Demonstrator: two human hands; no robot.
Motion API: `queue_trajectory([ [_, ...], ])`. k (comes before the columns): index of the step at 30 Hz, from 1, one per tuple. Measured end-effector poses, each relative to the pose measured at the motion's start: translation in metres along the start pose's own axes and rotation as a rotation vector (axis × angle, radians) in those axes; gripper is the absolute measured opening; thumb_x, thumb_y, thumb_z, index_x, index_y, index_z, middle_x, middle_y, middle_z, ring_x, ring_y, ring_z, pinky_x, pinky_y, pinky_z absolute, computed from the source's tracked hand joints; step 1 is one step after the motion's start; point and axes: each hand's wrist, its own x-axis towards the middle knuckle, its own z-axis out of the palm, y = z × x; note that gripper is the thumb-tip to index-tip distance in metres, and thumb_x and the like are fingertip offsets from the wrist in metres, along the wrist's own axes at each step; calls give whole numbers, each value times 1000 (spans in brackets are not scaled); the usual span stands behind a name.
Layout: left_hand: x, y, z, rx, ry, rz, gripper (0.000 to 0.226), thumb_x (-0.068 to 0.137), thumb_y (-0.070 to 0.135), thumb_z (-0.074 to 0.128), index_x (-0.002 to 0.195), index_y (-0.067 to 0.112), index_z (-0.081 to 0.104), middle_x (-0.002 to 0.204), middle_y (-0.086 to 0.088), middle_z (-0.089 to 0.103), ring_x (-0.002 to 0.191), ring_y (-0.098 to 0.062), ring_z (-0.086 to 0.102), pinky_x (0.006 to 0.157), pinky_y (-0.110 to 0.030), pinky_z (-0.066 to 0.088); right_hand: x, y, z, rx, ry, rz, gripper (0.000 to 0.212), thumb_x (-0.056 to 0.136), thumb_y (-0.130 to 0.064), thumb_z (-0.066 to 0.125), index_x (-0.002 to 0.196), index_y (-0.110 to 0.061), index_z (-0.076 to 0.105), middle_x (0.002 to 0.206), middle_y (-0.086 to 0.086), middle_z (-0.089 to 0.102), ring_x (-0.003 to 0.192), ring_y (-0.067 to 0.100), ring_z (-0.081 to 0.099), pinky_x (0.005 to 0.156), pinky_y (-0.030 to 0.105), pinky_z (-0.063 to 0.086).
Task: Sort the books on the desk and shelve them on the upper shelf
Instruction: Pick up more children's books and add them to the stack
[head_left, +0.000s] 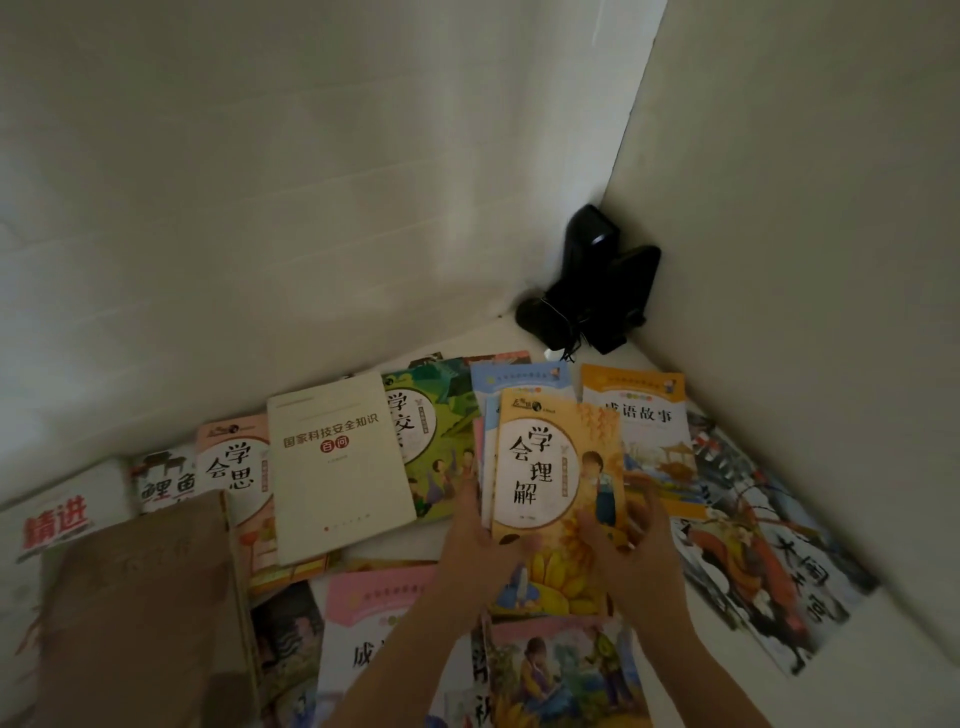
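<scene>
We hold a small stack of thin books, its top an orange picture book (558, 467), between both hands: our left hand (475, 535) grips the stack's left edge, our right hand (631, 540) curls on its right side. Around it the tabletop (883, 654) is crowded. At nine o'clock lies a cream book (337, 467) over a pink one; at seven, a brown book (145, 603); at two, a yellow storybook (644, 431); at four, a large painted book (769, 561). Black speakers (597, 291) stand in the corner at twelve.
</scene>
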Motion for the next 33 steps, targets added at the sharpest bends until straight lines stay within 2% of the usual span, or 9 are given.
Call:
queue_trajectory([
  [4,-11,32,-38,-81,5,140,72,79,0,74,132,33,37,120,17,61,105,5,60,76,-15,53,-8,-44,5,108,-114,-193,46,86,-37,63,125,-14,53,100,4,66,84,10,66,67,34,53],
  [8,-13,61,-92,69,-21,274,77,86,3,68,144,33,26,130,17,55,115,0,57,86,-23,54,-9,-65,40,165,-197,-297,50,91,-15,61,133,1,38,102,6,59,82,6,62,70,22,54],
  [11,-9,51,-115,115,6,279,82,89,1,63,150,30,16,137,9,48,117,-3,55,86,-23,54,-7,-61,77,149,-243,-269,15,93,-7,57,100,-9,44,84,2,51,68,3,54,68,32,45],
  [16,-15,20,-118,-11,92,205,67,88,-8,60,124,41,32,128,4,50,114,-19,57,77,-24,56,-15,-47,106,97,-326,-252,59,95,-25,52,143,-11,21,117,1,49,94,16,55,80,41,52],
  [18,-21,25,-120,-26,173,192,57,89,-7,58,119,37,37,126,5,51,114,-18,57,77,-22,56,-21,-63,102,52,-300,-339,39,96,-20,51,128,-13,30,94,0,53,71,-4,56,63,24,49],
  [21,-45,29,-145,-22,349,177,54,89,2,63,128,27,37,121,8,56,105,-1,61,75,-18,55,-41,-97,108,-20,-306,-478,21,95,-23,55,110,-15,42,69,-6,48,54,3,53,48,19,42],
  [27,-145,3,-232,107,764,-206,49,84,13,72,127,16,50,117,1,60,108,-21,59,77,-24,55,-115,-118,190,-232,-690,-366,38,93,-49,56,120,-23,50,84,-12,51,73,10,50,59,19,42],
  [30,-173,-27,-263,209,830,-363,51,80,16,75,125,13,51,120,-4,60,111,-27,57,90,-40,53,-146,-97,239,-331,-748,-324,55,90,-57,54,131,-20,49,108,-3,54,101,23,56,85,37,50],
  [33,-174,-50,-274,393,801,-419,62,79,23,75,133,13,47,134,-10,47,123,-30,45,102,-45,44,-161,-84,259,-495,-659,-320,68,91,-64,45,141,-18,42,137,2,44,125,24,45,100,36,43],
])
